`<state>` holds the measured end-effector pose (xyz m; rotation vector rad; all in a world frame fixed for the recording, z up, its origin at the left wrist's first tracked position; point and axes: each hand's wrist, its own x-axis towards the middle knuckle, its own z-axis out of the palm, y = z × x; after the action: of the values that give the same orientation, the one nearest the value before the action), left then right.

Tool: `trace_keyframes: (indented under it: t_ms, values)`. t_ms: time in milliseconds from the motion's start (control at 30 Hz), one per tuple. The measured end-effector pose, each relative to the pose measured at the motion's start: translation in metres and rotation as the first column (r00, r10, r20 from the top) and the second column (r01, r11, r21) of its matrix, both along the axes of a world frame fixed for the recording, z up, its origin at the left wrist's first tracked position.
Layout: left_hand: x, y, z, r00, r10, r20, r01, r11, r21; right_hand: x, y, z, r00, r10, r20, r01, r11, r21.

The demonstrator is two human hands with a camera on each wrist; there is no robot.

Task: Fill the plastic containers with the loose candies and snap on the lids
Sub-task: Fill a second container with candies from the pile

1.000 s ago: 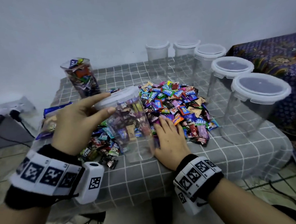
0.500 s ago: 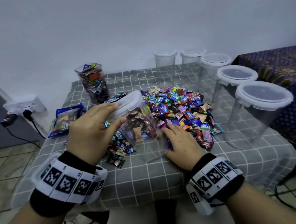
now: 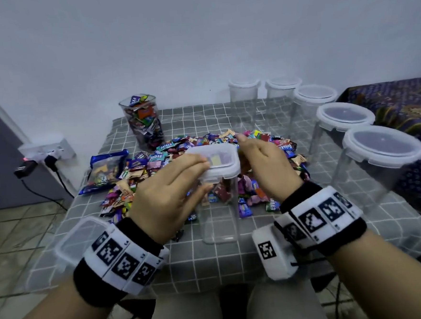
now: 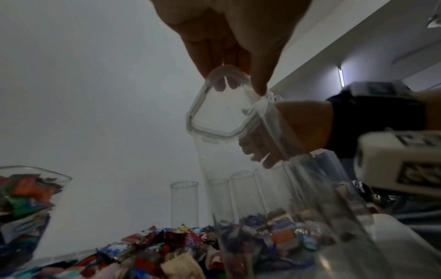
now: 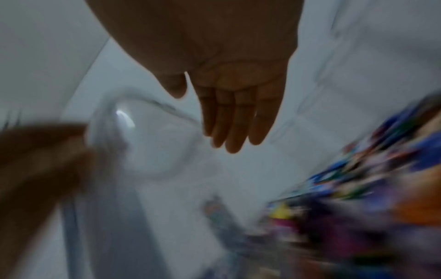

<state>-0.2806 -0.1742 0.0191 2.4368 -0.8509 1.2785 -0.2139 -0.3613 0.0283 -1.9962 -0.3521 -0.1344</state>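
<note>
A tall clear container [image 3: 218, 216] stands upright on the table's front middle, with a white lid [image 3: 219, 163] on top. My left hand [image 3: 203, 173] pinches the lid's near left edge, fingers on top and thumb under the rim; the left wrist view shows the same grip on the lid [image 4: 222, 113]. My right hand [image 3: 254, 153] hovers just right of the lid with straight fingers [image 5: 229, 130] and holds nothing. Loose wrapped candies [image 3: 155, 163] lie heaped behind the container. They show through its walls; whether any are inside, I cannot tell.
A candy-filled container [image 3: 143, 121] without a lid stands at the back left. A loose lid [image 3: 83, 240] lies at the front left corner, a candy bag [image 3: 105, 171] left of the pile. Several empty lidded containers [image 3: 381, 157] line the right side and back. The checked table [image 3: 211, 264] ends near my knees.
The container was tilted with my right hand at its base; it now stands upright. My right hand has risen beside the lid, and my left still holds the lid.
</note>
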Motion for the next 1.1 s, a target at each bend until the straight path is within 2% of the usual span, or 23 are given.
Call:
trace_keyframes:
  t_ms: [133, 200, 233, 267, 300, 333, 367, 400, 467, 500, 567, 633, 700, 800, 867, 967, 1100]
  values:
    - [0.002, -0.003, -0.009, 0.999, -0.05, -0.013, 0.049, 0.995, -0.085, 0.01, 0.008, 0.008, 0.982, 0.099, -0.161, -0.082, 0.99, 0.111]
    - [0.001, -0.003, -0.014, 0.993, -0.084, -0.088, 0.062, 0.971, -0.232, 0.013, 0.008, 0.005, 0.966, 0.135, -0.221, -0.092, 0.977, 0.194]
    - [0.001, -0.002, -0.017, 0.985, -0.092, -0.148, 0.033, 0.932, -0.362, 0.013, 0.007, 0.004, 0.957, 0.15, -0.247, -0.095, 0.971, 0.222]
    - [0.002, -0.001, -0.018, 0.97, -0.1, -0.223, -0.03, 0.856, -0.516, 0.013, 0.006, 0.004, 0.947, 0.167, -0.273, -0.096, 0.961, 0.258]
    - [0.003, 0.0, -0.018, 0.943, -0.123, -0.309, -0.119, 0.741, -0.66, 0.012, 0.004, 0.003, 0.938, 0.184, -0.294, -0.095, 0.951, 0.294]
    - [0.006, 0.0, -0.015, 0.9, -0.171, -0.401, -0.221, 0.614, -0.758, 0.012, 0.003, 0.002, 0.93, 0.2, -0.307, -0.094, 0.94, 0.327]
    - [0.009, 0.0, -0.011, 0.834, -0.243, -0.496, -0.321, 0.519, -0.793, 0.011, 0.001, 0.0, 0.926, 0.21, -0.312, -0.094, 0.932, 0.349]
    - [0.012, 0.0, -0.009, 0.745, -0.326, -0.582, -0.408, 0.468, -0.784, 0.01, 0.001, 0.0, 0.925, 0.218, -0.31, -0.095, 0.926, 0.366]
    - [0.014, -0.005, -0.005, 0.588, -0.466, -0.662, -0.497, 0.438, -0.749, 0.009, 0.004, -0.002, 0.926, 0.228, -0.301, -0.1, 0.916, 0.388]
    - [0.015, -0.007, -0.003, 0.557, -0.512, -0.653, -0.511, 0.409, -0.756, 0.009, 0.006, -0.002, 0.924, 0.237, -0.301, -0.104, 0.912, 0.398]
    - [0.019, -0.009, 0.001, 0.543, -0.597, -0.59, -0.524, 0.308, -0.794, 0.011, 0.01, -0.002, 0.919, 0.25, -0.304, -0.104, 0.899, 0.425]
    - [0.025, -0.006, 0.004, 0.526, -0.648, -0.551, -0.544, 0.242, -0.803, 0.013, 0.013, -0.003, 0.921, 0.248, -0.3, -0.095, 0.891, 0.443]
    - [0.029, -0.005, 0.006, 0.517, -0.669, -0.534, -0.552, 0.217, -0.805, 0.015, 0.016, -0.005, 0.925, 0.244, -0.291, -0.098, 0.894, 0.438]
    - [0.031, -0.003, 0.008, 0.548, -0.695, -0.466, -0.517, 0.158, -0.842, 0.015, 0.02, -0.006, 0.917, 0.276, -0.288, -0.127, 0.887, 0.444]
    - [0.034, 0.0, 0.01, 0.561, -0.684, -0.467, -0.508, 0.161, -0.846, 0.015, 0.02, -0.006, 0.911, 0.299, -0.283, -0.148, 0.879, 0.452]
    - [0.035, 0.005, 0.007, 0.562, -0.624, -0.543, -0.528, 0.235, -0.816, 0.014, 0.019, -0.005, 0.902, 0.33, -0.279, -0.18, 0.874, 0.45]
    - [0.02, 0.007, 0.009, 0.579, -0.431, -0.692, -0.564, 0.401, -0.722, 0.009, 0.014, -0.003, 0.928, 0.277, -0.25, -0.161, 0.901, 0.403]
